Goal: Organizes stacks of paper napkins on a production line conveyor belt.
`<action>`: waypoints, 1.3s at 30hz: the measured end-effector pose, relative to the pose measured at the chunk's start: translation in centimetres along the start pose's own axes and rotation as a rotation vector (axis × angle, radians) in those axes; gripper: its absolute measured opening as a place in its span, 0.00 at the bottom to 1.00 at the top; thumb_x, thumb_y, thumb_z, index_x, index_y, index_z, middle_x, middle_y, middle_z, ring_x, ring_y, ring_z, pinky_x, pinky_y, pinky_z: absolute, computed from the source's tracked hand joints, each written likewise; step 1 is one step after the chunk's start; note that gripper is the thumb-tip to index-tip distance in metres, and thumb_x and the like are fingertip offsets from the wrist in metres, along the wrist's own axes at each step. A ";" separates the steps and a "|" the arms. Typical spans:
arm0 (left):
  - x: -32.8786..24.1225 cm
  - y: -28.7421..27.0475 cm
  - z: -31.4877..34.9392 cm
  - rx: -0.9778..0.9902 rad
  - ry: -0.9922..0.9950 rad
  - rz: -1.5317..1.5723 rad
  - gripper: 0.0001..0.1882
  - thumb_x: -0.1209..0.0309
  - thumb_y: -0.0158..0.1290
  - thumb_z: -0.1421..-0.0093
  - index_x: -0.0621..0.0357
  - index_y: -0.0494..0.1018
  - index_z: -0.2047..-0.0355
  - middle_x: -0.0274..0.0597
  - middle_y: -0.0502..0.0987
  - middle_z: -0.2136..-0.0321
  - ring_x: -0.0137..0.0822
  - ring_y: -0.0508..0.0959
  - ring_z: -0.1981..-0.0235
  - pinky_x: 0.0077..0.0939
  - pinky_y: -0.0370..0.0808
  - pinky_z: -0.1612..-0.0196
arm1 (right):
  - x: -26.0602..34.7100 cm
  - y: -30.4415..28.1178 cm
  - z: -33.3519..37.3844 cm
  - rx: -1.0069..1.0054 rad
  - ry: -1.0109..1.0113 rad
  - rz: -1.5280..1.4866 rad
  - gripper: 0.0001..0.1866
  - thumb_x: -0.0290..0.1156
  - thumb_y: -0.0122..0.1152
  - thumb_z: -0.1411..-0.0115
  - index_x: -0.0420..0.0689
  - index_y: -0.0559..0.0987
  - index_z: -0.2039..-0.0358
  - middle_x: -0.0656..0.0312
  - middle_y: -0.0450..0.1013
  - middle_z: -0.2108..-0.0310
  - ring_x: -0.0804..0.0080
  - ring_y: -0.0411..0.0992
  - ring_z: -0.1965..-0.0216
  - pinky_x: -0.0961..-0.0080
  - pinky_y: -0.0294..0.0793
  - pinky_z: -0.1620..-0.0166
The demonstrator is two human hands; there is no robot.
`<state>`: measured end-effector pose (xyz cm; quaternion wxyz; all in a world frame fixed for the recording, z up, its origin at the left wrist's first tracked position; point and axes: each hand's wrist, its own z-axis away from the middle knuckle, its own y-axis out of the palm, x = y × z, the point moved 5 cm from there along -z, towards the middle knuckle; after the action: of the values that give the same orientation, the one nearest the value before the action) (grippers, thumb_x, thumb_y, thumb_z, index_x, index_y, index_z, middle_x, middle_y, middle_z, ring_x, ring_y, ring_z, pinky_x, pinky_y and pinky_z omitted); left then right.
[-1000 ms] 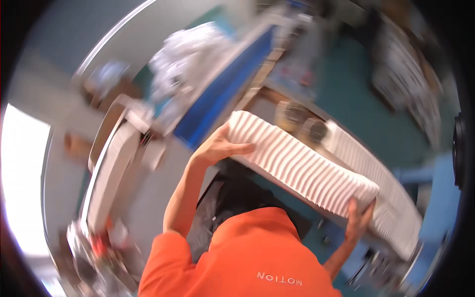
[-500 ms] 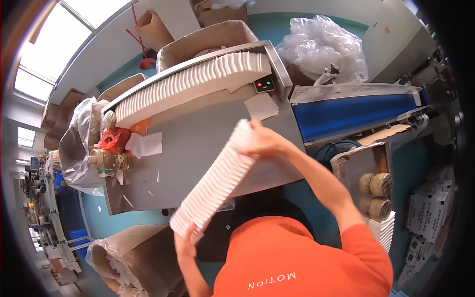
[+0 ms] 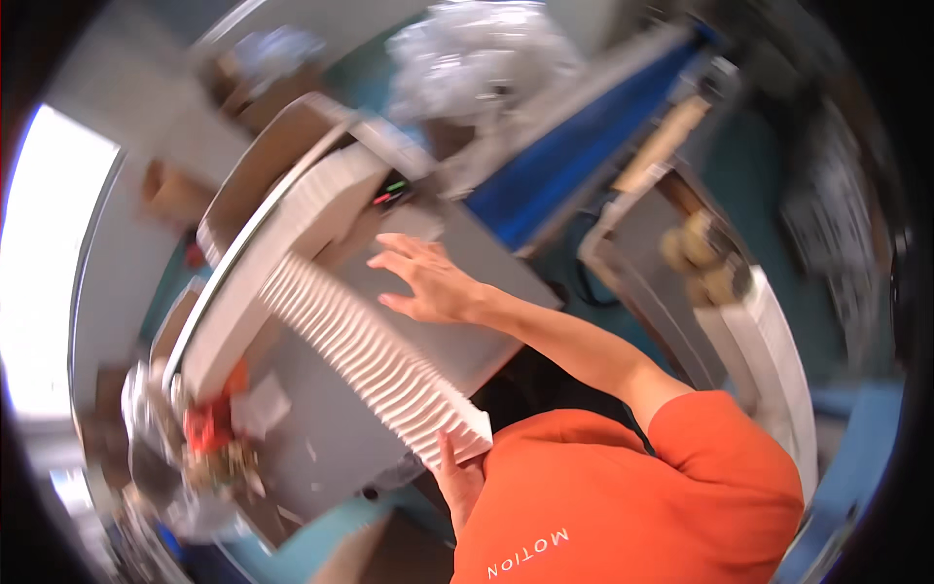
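A long stack of white, wavy-edged nested pieces (image 3: 375, 360) slants across the grey table (image 3: 336, 457). My left hand (image 3: 461, 479) grips its near end close to my body, thumb on top and the other fingers hidden below. The far end reaches toward a longer row of similar white pieces (image 3: 292, 229) along the table's back edge; whether the two touch I cannot tell. To the right of the stack and apart from it, my right hand (image 3: 425, 279) is open, fingers spread, with nothing in it.
Beyond the row's right end sits a small control box (image 3: 391, 191) with lit buttons. A blue conveyor belt (image 3: 584, 136) runs off at upper right. At the table's left are a red bag (image 3: 206, 425) and blurred items. On the right, an open carton (image 3: 647, 282) stands near another white stack (image 3: 764, 350).
My right hand has let go of the stack and opened. The stack's far end has swung left toward the row, while my left hand keeps its near end. The whole view has turned.
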<state>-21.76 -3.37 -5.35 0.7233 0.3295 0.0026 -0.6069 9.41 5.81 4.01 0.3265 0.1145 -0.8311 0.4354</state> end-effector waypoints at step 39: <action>-2.9 6.2 -2.3 -0.031 -0.080 -0.238 0.33 0.66 0.70 0.52 0.57 0.72 0.46 0.47 0.77 0.53 0.47 0.77 0.52 0.39 0.83 0.55 | 9.6 -33.2 54.0 -0.444 0.781 0.833 0.19 0.52 0.68 0.47 0.48 0.79 0.74 0.65 0.71 0.65 0.66 0.70 0.50 0.56 0.50 0.43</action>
<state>-16.17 0.56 -3.06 0.6506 0.2912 0.0225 -0.7010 -6.06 -56.12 9.71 0.4256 -0.4589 -0.6958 0.3525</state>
